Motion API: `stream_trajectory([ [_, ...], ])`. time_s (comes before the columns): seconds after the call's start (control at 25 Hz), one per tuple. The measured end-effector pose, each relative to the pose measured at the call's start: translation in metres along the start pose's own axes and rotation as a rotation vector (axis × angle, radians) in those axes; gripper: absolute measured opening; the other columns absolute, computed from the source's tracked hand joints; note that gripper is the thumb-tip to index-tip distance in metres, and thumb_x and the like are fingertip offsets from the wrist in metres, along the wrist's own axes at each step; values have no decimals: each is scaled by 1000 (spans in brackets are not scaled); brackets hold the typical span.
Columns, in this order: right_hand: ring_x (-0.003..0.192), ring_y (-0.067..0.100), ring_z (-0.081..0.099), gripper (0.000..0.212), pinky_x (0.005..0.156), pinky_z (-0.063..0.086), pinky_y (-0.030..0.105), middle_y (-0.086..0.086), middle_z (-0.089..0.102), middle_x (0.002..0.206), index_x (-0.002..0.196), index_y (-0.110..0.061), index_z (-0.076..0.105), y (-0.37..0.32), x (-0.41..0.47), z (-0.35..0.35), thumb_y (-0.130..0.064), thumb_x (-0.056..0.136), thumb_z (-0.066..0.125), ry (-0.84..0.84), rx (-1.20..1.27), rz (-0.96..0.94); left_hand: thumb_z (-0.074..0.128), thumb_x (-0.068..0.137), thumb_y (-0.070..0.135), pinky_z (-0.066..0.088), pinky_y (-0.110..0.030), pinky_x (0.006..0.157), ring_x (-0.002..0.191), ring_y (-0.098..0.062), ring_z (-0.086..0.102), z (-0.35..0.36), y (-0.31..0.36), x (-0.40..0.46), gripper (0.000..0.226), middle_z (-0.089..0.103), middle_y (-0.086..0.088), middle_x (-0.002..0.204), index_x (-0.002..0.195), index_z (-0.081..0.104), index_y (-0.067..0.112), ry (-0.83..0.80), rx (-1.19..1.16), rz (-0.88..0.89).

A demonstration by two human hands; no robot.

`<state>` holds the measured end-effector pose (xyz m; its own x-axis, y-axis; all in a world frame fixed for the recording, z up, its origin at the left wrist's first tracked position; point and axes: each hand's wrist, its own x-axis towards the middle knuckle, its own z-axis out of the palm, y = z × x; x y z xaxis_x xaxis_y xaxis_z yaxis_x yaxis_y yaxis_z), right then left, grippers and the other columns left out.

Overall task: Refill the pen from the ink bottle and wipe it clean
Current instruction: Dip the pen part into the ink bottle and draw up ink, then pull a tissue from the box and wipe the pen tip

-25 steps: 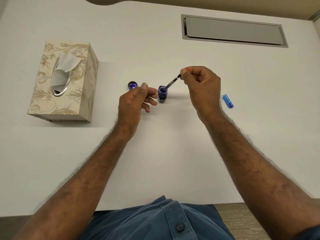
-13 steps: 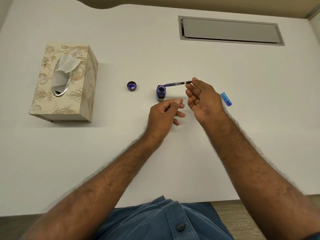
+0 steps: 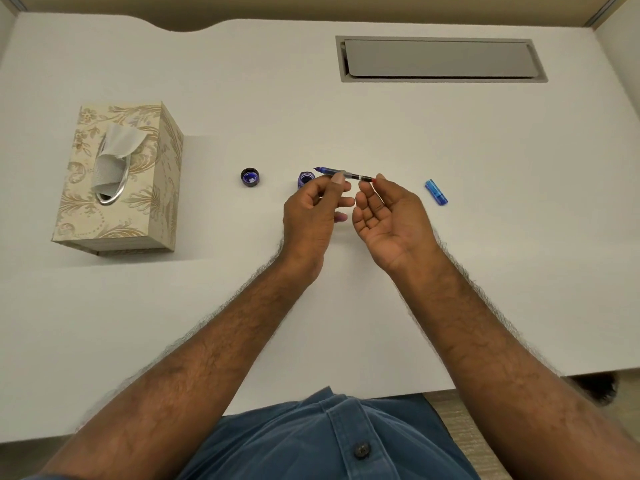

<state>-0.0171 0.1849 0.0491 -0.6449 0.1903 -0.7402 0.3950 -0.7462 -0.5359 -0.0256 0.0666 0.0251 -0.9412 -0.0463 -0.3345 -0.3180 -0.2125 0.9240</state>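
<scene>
A thin pen (image 3: 341, 173) with a blue nib end and a clear barrel lies level above the table, nib pointing left. My left hand (image 3: 313, 211) pinches its middle between thumb and fingers. My right hand (image 3: 388, 209), palm up, holds its red-tipped back end at the fingertips. The small open ink bottle (image 3: 305, 178) stands just behind my left hand, partly hidden by the fingers. Its dark cap (image 3: 250, 177) lies upturned to the left. The blue pen cap (image 3: 436, 192) lies to the right of my right hand.
A patterned tissue box (image 3: 117, 178) with a tissue sticking out stands at the left of the white table (image 3: 311, 116). A grey cable hatch (image 3: 440, 59) is set in the table at the back right. The table's near edge runs just above my lap.
The pen came out of the ink bottle and turned level. My left hand left the bottle, moved right and took hold of the pen's middle. My right hand rolled palm up.
</scene>
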Motion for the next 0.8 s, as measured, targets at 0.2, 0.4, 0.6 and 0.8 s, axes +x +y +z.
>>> stream_trajectory([
  [0.2,84,14,74,17,78,60,29,1,82,86,114,-13,74,0,-14,-8,-23,101,71,-53,-3,-5,68,102,31,60,-29,74,87,-13,75,5,7,-8,23,80,-2,104,108,79,12,36,-8,40],
  [0.4,93,19,73,32,78,59,36,3,79,102,128,-13,73,-5,-29,-20,-29,100,71,-95,-158,40,71,100,34,59,-27,73,84,-11,74,8,16,-21,23,79,-8,103,104,79,13,79,63,75],
  [0.6,106,21,74,32,82,55,37,1,80,117,127,-21,74,-32,-40,-44,-38,99,72,-299,-555,-94,71,99,37,60,-28,78,94,-15,77,3,27,-30,22,80,-4,102,104,81,18,27,202,107],
  [0.8,91,14,72,30,76,50,35,0,82,105,119,-19,79,-46,-43,-51,-41,100,71,-375,-799,-245,73,95,41,58,-39,91,106,-26,74,-1,29,-34,23,81,-3,102,102,83,22,-28,286,92],
])
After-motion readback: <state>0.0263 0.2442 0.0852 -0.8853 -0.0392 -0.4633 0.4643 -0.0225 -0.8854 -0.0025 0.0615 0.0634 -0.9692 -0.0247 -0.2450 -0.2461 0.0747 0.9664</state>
